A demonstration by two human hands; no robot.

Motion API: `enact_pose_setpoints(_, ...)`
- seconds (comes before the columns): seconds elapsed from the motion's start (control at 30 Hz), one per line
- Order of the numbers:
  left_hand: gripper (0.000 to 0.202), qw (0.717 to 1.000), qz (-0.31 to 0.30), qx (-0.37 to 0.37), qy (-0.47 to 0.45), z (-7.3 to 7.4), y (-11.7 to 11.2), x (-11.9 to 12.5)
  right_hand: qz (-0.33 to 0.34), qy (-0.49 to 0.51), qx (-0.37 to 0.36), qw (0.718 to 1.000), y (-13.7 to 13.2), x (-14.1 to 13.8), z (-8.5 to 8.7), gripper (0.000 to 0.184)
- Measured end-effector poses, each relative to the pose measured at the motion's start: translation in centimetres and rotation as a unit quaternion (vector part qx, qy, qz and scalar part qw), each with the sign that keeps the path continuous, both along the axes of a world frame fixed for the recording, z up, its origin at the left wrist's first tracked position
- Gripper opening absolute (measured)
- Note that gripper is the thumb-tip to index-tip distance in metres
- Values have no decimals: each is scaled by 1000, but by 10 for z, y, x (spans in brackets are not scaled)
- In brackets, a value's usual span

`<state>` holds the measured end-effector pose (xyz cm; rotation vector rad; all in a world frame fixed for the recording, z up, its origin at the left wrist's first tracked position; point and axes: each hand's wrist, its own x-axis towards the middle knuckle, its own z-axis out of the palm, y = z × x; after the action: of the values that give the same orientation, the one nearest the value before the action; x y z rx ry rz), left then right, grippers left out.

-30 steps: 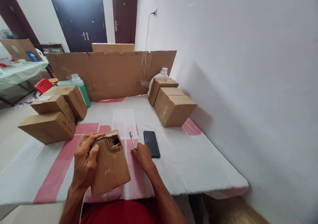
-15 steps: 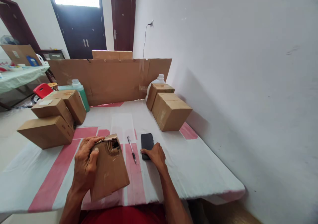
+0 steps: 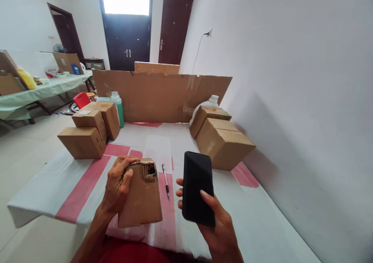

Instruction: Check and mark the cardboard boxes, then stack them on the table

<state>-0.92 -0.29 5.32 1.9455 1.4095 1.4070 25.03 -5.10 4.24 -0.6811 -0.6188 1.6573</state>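
My left hand (image 3: 118,185) grips the left edge of a small brown cardboard box (image 3: 142,197), tilted up at the near edge of the table, with a torn hole near its top. My right hand (image 3: 215,220) holds a black phone (image 3: 197,187) upright above the table, screen dark and facing me, thumb across its lower part. A pen (image 3: 166,180) lies on the white and red tablecloth (image 3: 87,177) between the box and the phone.
Several closed cardboard boxes (image 3: 87,133) are stacked at the table's left, two more boxes (image 3: 224,140) at the right by the wall. A cardboard sheet (image 3: 160,96) stands across the back, with a green bottle (image 3: 116,103) and a white jug (image 3: 211,100).
My right hand left the pen, reached the phone lying on the cloth, and has lifted it toward me. My head turned, shifting the view. The left hand kept hold of the box.
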Motion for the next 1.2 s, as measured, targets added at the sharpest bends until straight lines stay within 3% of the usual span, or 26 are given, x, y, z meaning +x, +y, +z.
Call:
enact_pose_setpoints(0.07,33,1000,-3,-1,-2,0,-3,1,70,65,3,995,-9,-15,16,60)
enact_pose_setpoints(0.13,33,1000,-6,2,-5,0,-5,1,131,107,-9,986,-14,-34,22,72)
enact_pose_setpoints(0.3,33,999,-30,23,-18,-3,-8,1,275,108,-35,955,-17,-81,15,80)
enact_pose_setpoints(0.4,31,998,-43,27,-28,-3,-9,2,313,121,-29,942,-16,-96,14,81)
enact_pose_setpoints(0.47,31,998,-45,28,-31,-2,-9,2,315,131,-36,939,-16,-100,13,79)
enact_pose_setpoints(0.7,30,999,-29,4,-27,-3,-11,2,223,145,-61,962,-17,-94,6,73)
enact_pose_setpoints(0.97,31,1000,-18,-5,-23,-4,-12,1,189,112,-39,975,-19,-91,12,66)
enact_pose_setpoints(1.2,32,1000,-17,3,-24,-3,-11,2,198,120,-47,972,-20,-88,11,65)
